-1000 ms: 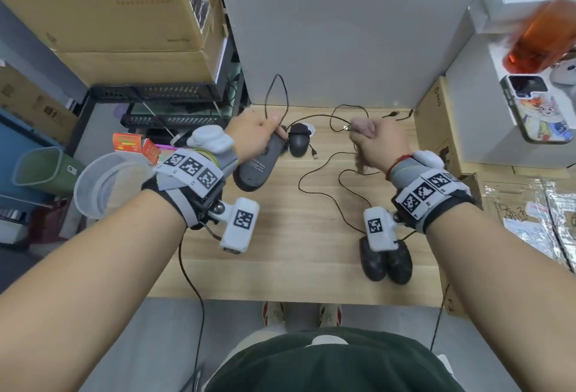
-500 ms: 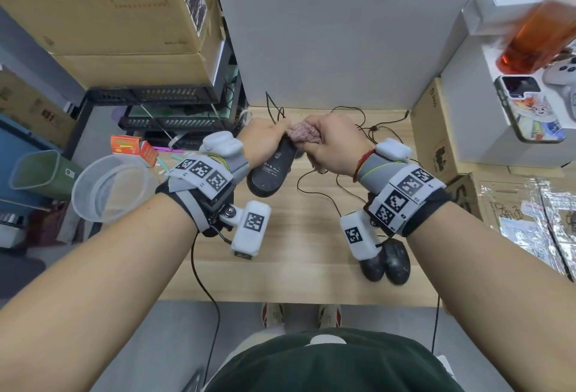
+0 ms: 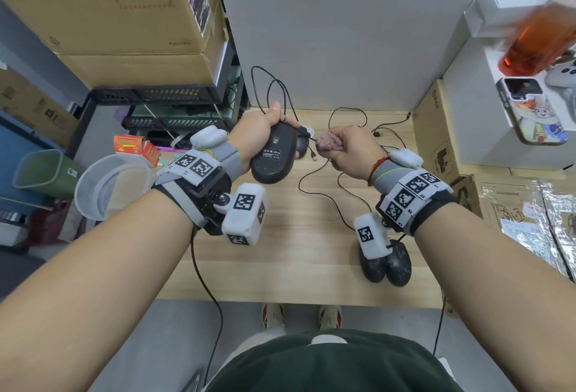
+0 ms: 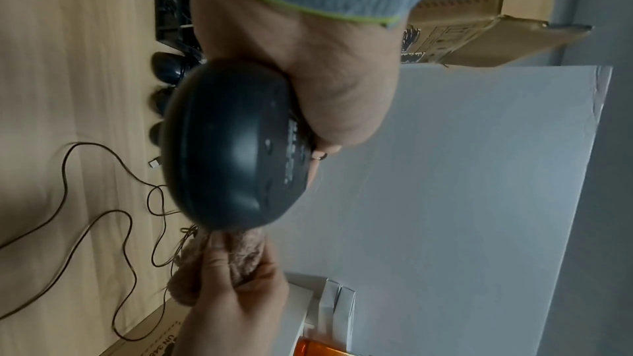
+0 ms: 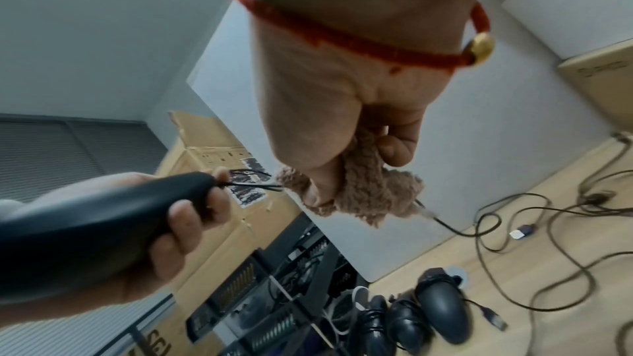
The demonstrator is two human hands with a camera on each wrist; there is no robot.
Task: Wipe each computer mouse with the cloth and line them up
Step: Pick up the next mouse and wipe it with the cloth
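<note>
My left hand (image 3: 265, 133) grips a black wired mouse (image 3: 274, 154) above the back of the wooden table (image 3: 280, 260), its labelled underside facing up. My right hand (image 3: 349, 148) clutches a bunched pink cloth (image 3: 328, 142) just right of the mouse's front end. In the right wrist view the held mouse's cable (image 5: 253, 186) runs into the cloth (image 5: 369, 186). Two black mice (image 3: 386, 264) lie side by side near the front right edge. Another mouse (image 3: 301, 147) is partly hidden behind the held one. The right wrist view shows three mice (image 5: 441, 307) at the table's back.
Loose black cables (image 3: 327, 195) loop across the table's middle and back. A grey panel (image 3: 327, 33) closes the back. Cardboard boxes (image 3: 124, 11) and a black rack stand left, with a clear tub (image 3: 109, 186) and green bin (image 3: 43, 173). A phone (image 3: 530, 111) and orange bottle (image 3: 542, 39) sit right.
Half a second ago the cloth was pressed on the mouse. My right hand has since slid right, off the mouse's front end, onto its cable. My left hand still holds the mouse.
</note>
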